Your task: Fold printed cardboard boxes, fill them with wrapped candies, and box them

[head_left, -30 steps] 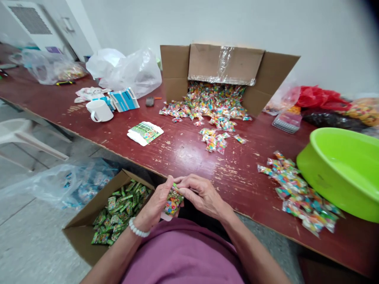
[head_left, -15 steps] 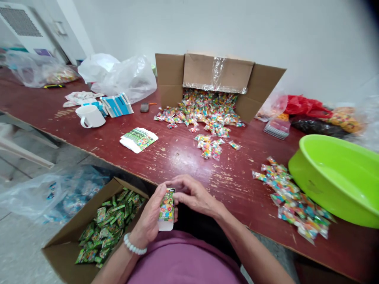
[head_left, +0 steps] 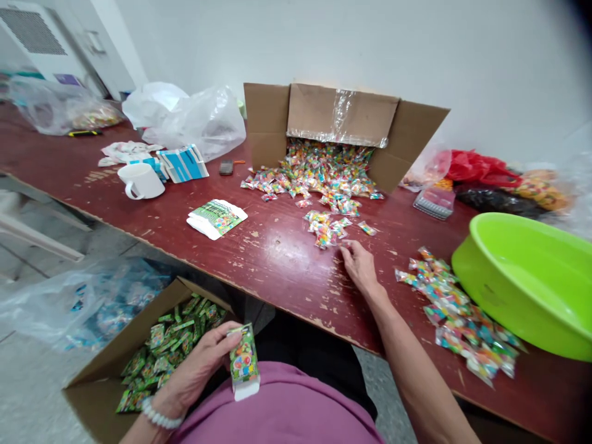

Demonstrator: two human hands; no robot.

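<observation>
Gripping the small box [head_left: 244,359] between thumb and fingers, my left hand [head_left: 210,359] was closed round its upper part, in front of my purple shirt [head_left: 287,407]. The small box was narrow and green, its printed face turned up and covered with bright round pictures; a white flap stuck out at its lower end. It leaned slightly and was off the surface [head_left: 272,265], on my side of the near edge.

My right hand [head_left: 359,266] was over the surface, open with fingers loosely bent, nothing visible in it, its fingertips just beside a small cluster of wrapped candies [head_left: 324,233]. The near edge ran slantwise under my right forearm. Between that cluster and the flat green cartons [head_left: 217,219] lay a bare, shiny stretch with scuffed paint. To the right, a strip of open surface separated my hand from the candy pile [head_left: 462,314] against the green basin [head_left: 513,302]. Down at my left, the large box [head_left: 90,404] of green packs stood close to my left wrist.
</observation>
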